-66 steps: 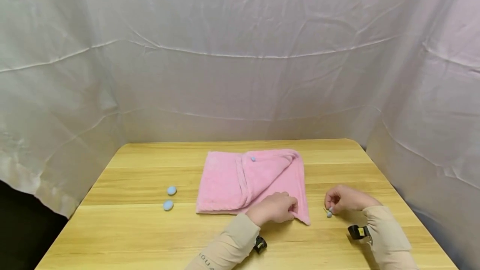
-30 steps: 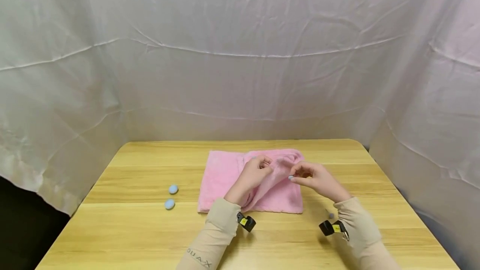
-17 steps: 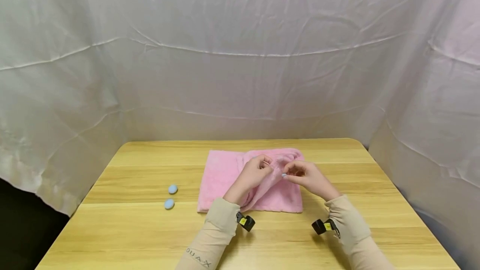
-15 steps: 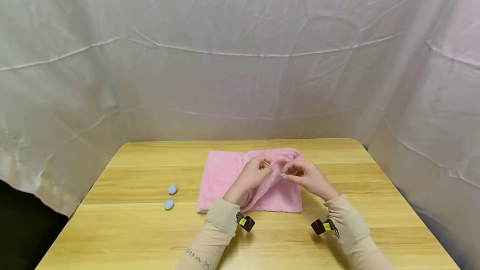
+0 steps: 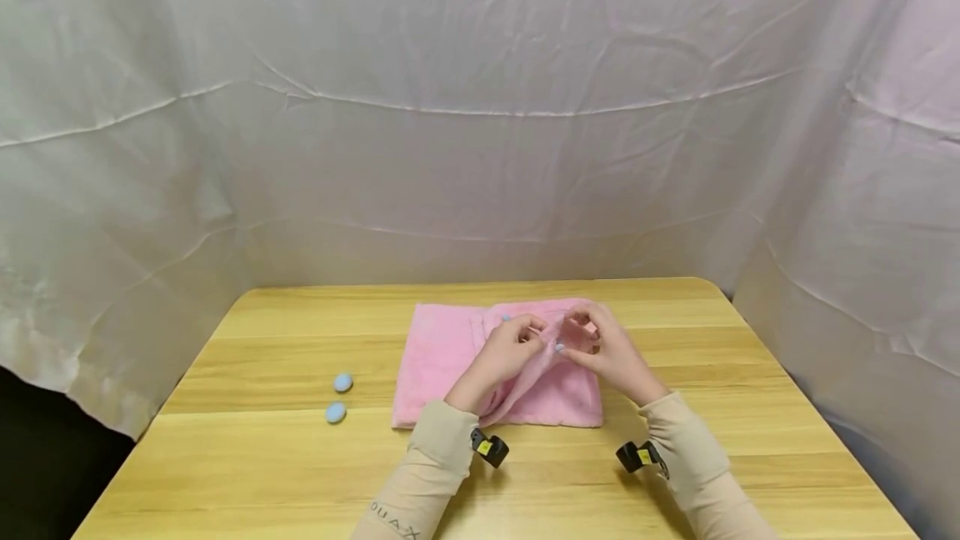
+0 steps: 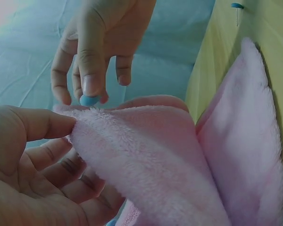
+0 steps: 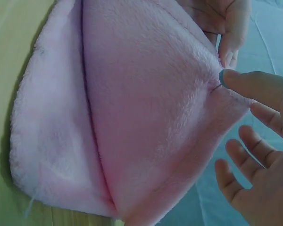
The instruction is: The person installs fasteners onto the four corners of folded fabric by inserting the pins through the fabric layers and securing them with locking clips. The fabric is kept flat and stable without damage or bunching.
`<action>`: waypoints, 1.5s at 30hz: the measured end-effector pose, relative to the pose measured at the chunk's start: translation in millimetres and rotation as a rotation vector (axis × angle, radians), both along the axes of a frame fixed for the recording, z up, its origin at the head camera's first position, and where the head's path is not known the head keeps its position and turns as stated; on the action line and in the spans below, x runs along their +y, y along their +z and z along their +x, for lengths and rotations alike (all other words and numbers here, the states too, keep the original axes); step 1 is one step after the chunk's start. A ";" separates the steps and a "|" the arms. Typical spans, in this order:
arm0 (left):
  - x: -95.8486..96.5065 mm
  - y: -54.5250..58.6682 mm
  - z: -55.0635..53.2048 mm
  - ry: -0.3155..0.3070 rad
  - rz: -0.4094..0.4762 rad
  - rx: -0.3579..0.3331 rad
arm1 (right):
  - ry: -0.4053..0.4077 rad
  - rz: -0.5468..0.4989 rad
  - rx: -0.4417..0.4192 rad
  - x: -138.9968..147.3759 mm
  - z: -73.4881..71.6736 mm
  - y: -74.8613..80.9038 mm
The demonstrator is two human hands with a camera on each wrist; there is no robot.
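Grey-white drapes (image 5: 480, 173) walled a wood-grain table (image 5: 225, 465) bearing 2 pale-blue discs (image 5: 342, 382). On it lay a plush pink cloth (image 5: 442, 357), folded, its raised edge pinched by the left hand (image 5: 502, 352). The right hand (image 5: 613, 357), fingers spread, thumbed a blue-headed pin (image 7: 221, 78) against it.

The near edge of the table (image 5: 225, 465) and both sleeves (image 5: 442, 444) are cut off in the head view. The left hand (image 5: 504, 354) hides part of the towel (image 5: 435, 365); the right hand (image 5: 609, 357) partly covers the pin (image 7: 220, 77).
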State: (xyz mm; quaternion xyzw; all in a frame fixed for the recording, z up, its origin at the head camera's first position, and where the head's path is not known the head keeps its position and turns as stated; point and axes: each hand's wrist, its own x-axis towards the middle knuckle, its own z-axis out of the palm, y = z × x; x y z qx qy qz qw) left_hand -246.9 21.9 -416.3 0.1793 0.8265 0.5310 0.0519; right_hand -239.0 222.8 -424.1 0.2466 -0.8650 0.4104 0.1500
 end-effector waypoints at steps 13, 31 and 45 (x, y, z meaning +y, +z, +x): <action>-2.3 2.2 0.9 -0.025 -0.017 0.011 | 0.040 0.051 -0.069 1.4 -0.2 -2.2; 0.2 4.4 -1.6 -0.082 -0.041 0.041 | -0.036 0.046 0.030 -2.0 1.1 -6.1; -33.5 6.2 5.7 -0.153 -0.111 0.080 | -0.045 0.029 0.058 -5.2 1.4 -6.9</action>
